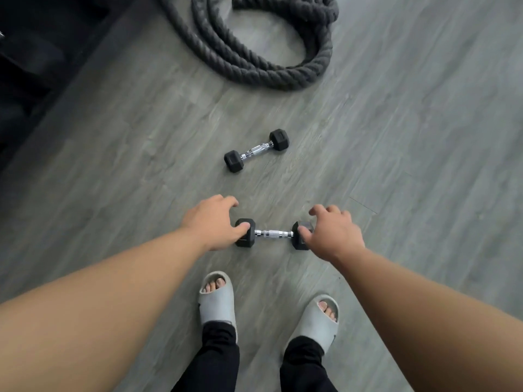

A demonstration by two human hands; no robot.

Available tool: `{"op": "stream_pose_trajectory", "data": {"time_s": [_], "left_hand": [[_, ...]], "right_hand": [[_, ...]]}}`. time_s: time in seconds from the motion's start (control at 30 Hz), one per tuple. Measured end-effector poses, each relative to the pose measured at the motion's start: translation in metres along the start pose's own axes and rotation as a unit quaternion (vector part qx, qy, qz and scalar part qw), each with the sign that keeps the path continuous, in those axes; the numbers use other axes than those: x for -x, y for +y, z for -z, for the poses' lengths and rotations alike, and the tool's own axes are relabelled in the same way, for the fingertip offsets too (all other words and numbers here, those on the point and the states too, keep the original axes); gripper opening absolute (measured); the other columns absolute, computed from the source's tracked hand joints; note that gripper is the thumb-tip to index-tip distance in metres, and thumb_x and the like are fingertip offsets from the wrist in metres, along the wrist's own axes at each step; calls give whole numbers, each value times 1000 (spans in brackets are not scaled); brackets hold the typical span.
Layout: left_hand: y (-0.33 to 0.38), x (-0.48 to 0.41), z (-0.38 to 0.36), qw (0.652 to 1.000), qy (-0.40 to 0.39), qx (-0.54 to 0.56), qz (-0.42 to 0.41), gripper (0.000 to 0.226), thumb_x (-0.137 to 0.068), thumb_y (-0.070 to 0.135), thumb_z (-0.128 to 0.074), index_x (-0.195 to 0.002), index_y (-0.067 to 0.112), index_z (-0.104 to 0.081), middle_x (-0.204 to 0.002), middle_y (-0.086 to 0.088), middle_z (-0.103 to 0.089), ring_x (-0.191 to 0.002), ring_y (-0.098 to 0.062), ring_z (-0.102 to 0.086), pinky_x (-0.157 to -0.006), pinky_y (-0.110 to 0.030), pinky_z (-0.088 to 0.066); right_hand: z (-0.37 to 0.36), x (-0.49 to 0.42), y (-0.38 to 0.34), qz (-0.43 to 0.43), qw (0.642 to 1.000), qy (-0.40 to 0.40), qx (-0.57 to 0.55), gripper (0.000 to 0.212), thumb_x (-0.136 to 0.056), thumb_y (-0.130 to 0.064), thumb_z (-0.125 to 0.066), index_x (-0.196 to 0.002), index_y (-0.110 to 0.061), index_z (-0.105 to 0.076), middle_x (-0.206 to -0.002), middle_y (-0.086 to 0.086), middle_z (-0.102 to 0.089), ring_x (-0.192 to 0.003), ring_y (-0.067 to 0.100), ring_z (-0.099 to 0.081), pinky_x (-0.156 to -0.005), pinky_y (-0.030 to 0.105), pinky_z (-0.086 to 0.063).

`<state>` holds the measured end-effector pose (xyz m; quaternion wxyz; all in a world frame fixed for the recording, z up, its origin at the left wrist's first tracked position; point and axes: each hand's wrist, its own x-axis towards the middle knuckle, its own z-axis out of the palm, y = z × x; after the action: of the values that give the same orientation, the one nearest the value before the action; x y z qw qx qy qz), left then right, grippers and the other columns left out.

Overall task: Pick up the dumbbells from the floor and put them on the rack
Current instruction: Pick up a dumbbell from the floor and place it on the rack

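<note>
Two small dumbbells with black hex heads and chrome handles lie on the grey wood floor. The near dumbbell (273,234) lies crosswise just ahead of my feet. My left hand (212,222) hovers over its left head with fingers spread, the thumb against that head. My right hand (333,231) is spread over its right head and partly hides it. Neither hand is closed around the dumbbell. The far dumbbell (257,150) lies at an angle farther out, untouched.
A thick dark battle rope (254,52) lies coiled on the floor beyond the dumbbells. A dark structure (36,60), too dim to make out, fills the upper left corner. My feet in grey slides (216,298) stand just behind the near dumbbell.
</note>
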<state>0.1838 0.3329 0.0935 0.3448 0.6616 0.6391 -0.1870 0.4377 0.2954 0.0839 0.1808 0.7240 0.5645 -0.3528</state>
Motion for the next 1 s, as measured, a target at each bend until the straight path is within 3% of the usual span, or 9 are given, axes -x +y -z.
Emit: {"op": "stream_pose_trajectory", "data": {"time_s": [0.4, 0.5, 0.57, 0.77, 0.9, 1.0], "left_hand": [[-20, -150, -180, 988, -66, 106, 94, 88, -73, 72, -69, -146, 28, -43, -141, -4, -45, -129, -29, -50, -100, -40, -46], [-22, -172, -208, 982, -92, 120, 113, 92, -73, 70, -75, -146, 25, -42, -144, -6, -41, -129, -32, -50, -103, -43, -45], [-26, -183, -218, 981, -100, 117, 119, 83, -74, 62, -80, -140, 24, -48, -138, -7, -44, -122, -31, -54, -101, -41, -46], [-31, -183, -201, 985, -98, 102, 98, 50, -76, 43, -84, -113, 25, -54, -121, -3, -47, -100, -27, -58, -86, -36, -49], [-30, -163, -138, 994, -70, 51, 71, 55, -72, 42, -85, -116, 27, -57, -117, -4, -49, -104, -30, -58, -84, -35, -48], [-28, -135, -67, 997, -17, 33, 72, 73, -66, 41, -87, -127, 21, -50, -121, -6, -51, -109, -33, -58, -88, -39, -50]], "right_hand": [[-140, -158, 35, -73, 995, -22, -58, 63, -92, -62, -57, -144, -29, -48, -140, 4, -47, -127, 32, -43, -85, 46, -47], [-164, -177, 42, -101, 990, -49, -90, 60, -92, -60, -59, -141, -26, -53, -137, 7, -46, -124, 37, -51, -93, 46, -50], [-177, -184, 43, -105, 985, -72, -116, 56, -93, -53, -63, -138, -21, -55, -135, 10, -44, -118, 40, -58, -99, 47, -53], [-172, -182, 40, -98, 985, -81, -119, 46, -88, -42, -70, -127, -20, -59, -119, 5, -42, -107, 37, -61, -93, 44, -55], [-144, -151, 19, -103, 979, -54, -168, 45, -83, -44, -75, -120, -20, -63, -114, 3, -44, -85, 23, -58, -78, 32, -45], [-104, -115, -10, -103, 967, -29, -231, 45, -82, -42, -76, -119, -20, -66, -120, 8, -53, -71, 9, -52, -72, 30, -42]]}}
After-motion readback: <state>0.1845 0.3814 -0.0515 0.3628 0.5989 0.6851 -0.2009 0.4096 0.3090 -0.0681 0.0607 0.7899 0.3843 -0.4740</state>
